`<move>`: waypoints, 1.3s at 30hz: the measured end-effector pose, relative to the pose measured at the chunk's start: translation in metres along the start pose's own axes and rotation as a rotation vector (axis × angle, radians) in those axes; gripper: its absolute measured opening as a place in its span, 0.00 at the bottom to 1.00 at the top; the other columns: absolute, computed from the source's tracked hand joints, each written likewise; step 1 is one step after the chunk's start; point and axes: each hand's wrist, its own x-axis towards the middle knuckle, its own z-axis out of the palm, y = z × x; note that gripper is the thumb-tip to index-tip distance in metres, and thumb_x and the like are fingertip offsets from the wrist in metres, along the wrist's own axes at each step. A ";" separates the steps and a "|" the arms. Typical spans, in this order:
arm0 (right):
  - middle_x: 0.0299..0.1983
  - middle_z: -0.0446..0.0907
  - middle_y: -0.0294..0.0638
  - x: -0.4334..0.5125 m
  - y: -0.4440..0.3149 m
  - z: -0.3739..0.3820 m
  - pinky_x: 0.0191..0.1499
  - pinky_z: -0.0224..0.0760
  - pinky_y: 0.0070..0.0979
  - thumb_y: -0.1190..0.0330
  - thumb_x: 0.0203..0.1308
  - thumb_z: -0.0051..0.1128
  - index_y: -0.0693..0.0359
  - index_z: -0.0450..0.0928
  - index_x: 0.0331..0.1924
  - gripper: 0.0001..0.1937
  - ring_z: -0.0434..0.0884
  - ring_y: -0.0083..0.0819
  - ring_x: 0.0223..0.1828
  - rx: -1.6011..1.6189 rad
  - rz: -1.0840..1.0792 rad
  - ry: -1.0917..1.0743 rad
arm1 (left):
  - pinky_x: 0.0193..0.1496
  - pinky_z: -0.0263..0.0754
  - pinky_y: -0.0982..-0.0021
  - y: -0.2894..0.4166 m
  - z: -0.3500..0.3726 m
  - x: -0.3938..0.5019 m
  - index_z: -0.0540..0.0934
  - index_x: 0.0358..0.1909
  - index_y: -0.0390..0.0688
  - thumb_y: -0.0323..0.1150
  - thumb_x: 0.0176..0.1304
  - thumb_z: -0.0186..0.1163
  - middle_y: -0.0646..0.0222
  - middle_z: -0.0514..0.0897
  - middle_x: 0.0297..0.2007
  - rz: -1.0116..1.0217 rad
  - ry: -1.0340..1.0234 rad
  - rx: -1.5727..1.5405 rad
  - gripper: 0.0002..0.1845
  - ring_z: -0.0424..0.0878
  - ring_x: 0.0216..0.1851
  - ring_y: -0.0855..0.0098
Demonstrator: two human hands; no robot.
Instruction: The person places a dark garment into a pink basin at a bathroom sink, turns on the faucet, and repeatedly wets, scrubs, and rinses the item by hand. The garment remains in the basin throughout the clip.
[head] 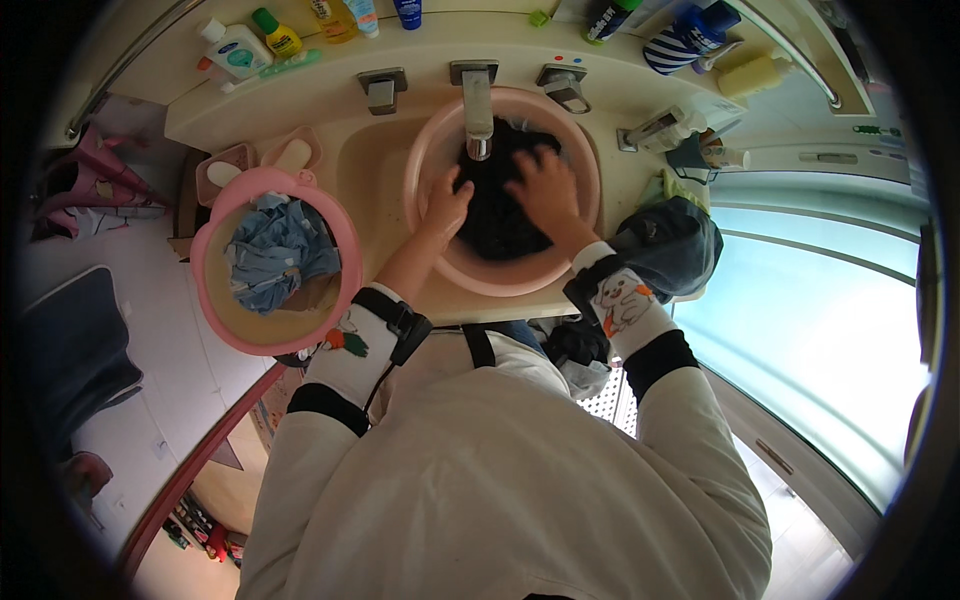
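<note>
A round pink plastic basin stands in the washbasin under the faucet. Dark wet-looking cloth fills much of its middle. My left hand is over the basin's left side, thumb up, at the edge of the cloth. Over the cloth's right part my right hand spreads its fingers, slightly blurred. Neither hand visibly grips the cloth; whether the fingertips touch it is hard to tell.
At left, a second pink basin holds blue cloth. Two soap dishes sit behind it. Dark cloth lies on the counter's right end. Bottles line the back ledge. A faucet handle flanks the spout.
</note>
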 end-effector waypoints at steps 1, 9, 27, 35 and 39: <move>0.64 0.58 0.50 -0.004 -0.005 0.001 0.56 0.64 0.48 0.48 0.58 0.55 0.43 0.60 0.64 0.31 0.62 0.57 0.62 -0.025 -0.149 -0.075 | 0.64 0.58 0.67 -0.003 0.004 0.001 0.64 0.63 0.35 0.39 0.66 0.53 0.54 0.68 0.61 -0.018 -0.072 0.044 0.28 0.64 0.64 0.60; 0.71 0.45 0.47 -0.013 -0.032 0.008 0.62 0.51 0.61 0.36 0.47 0.57 0.36 0.48 0.70 0.46 0.48 0.63 0.69 -0.256 0.101 -0.385 | 0.64 0.58 0.66 -0.023 0.011 0.007 0.64 0.63 0.33 0.35 0.64 0.53 0.50 0.67 0.62 -0.089 -0.248 0.246 0.27 0.64 0.64 0.56; 0.50 0.76 0.58 -0.010 -0.044 0.035 0.53 0.69 0.35 0.59 0.52 0.61 0.62 0.66 0.60 0.32 0.76 0.48 0.54 1.171 0.649 -0.012 | 0.62 0.50 0.37 -0.005 0.023 -0.007 0.45 0.72 0.56 0.69 0.44 0.61 0.61 0.49 0.70 -0.526 -0.006 -0.693 0.58 0.48 0.70 0.52; 0.40 0.80 0.51 -0.047 -0.094 -0.034 0.43 0.73 0.37 0.61 0.53 0.59 0.59 0.76 0.46 0.17 0.80 0.48 0.40 0.770 0.248 0.206 | 0.51 0.73 0.64 -0.010 0.015 -0.003 0.76 0.46 0.43 0.51 0.66 0.51 0.63 0.80 0.43 -0.340 -0.545 -1.304 0.22 0.78 0.46 0.64; 0.41 0.78 0.50 -0.046 -0.105 -0.041 0.41 0.74 0.44 0.59 0.51 0.60 0.57 0.75 0.44 0.18 0.79 0.51 0.40 0.608 0.175 0.243 | 0.50 0.75 0.64 -0.003 0.011 -0.014 0.73 0.48 0.41 0.45 0.67 0.49 0.61 0.78 0.46 -0.393 -0.412 -1.332 0.18 0.79 0.43 0.64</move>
